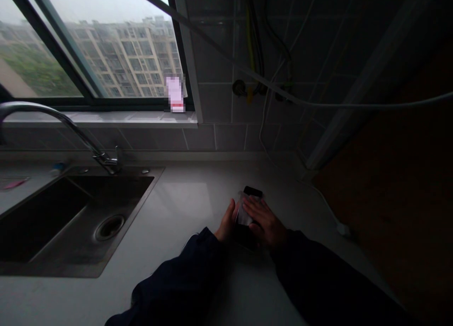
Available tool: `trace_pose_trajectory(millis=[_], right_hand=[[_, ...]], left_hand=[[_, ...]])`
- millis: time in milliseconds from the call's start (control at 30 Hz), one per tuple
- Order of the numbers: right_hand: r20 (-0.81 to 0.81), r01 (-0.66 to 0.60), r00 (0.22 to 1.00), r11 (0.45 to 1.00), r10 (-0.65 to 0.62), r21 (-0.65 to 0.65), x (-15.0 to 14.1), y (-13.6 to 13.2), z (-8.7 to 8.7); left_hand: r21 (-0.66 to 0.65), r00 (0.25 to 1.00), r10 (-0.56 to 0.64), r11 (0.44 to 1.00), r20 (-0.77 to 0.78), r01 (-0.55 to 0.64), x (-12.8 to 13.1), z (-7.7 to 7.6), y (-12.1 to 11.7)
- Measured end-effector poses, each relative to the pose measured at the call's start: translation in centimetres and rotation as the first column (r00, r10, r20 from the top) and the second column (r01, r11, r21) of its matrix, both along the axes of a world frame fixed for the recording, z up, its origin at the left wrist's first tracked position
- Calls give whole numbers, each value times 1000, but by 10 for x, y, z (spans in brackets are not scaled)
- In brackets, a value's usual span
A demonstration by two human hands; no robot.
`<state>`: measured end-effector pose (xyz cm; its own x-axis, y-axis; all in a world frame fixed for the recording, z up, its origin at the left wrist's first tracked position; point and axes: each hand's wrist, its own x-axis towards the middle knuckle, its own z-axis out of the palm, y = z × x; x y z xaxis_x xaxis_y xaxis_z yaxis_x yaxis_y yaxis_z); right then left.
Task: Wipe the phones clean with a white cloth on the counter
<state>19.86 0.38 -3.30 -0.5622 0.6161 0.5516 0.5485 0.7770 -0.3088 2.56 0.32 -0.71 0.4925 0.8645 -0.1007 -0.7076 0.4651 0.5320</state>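
Label: pink-and-white sheet (175, 94) at the window, upper centre of frame, pixelated, text unreadable.
Hard to see: scene dim; contents of the wrapping unclear, lower end lost in shadow, middle partly covered by fingers.
Object: dark flat object in clear plastic (247, 212) on the pale countertop (184, 208), lower centre of frame, between both hands.
Left hand (226, 221): pressed against object's left edge.
Right hand (265, 221): laid across object's upper face, fingers spread.
Hand state: together, clamped on object from both sides.
Nearby: stainless steel sink (148, 189) at left, curved faucet (71, 123) above it, white cable (339, 104) upper right, tiled wall (226, 137) behind.
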Motion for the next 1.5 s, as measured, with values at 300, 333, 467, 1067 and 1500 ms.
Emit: trace_pose_trajectory(millis=[300,333,467,1067,1500], right_hand=[[-26,-130,991,991,129,-27,-5,-8,2],[-24,-128,992,991,128,-25,-5,-8,2],[-18,-124,992,992,123,-16,-5,-6,-1],[-60,-126,991,990,123,-58,-4,-4,-2],[-35,-108,994,990,105,-91,6,-1,9]], left_hand=[[-155,998,-62,986,-6,60,-7,-7,4],[-152,998,-62,987,-2,61,-6,-8,5],[-132,998,-67,989,13,68,-5,-14,5],[-190,1000,0,982,-29,-5,-2,-4,4],[-144,998,-29,989,48,36,-8,-3,7]])
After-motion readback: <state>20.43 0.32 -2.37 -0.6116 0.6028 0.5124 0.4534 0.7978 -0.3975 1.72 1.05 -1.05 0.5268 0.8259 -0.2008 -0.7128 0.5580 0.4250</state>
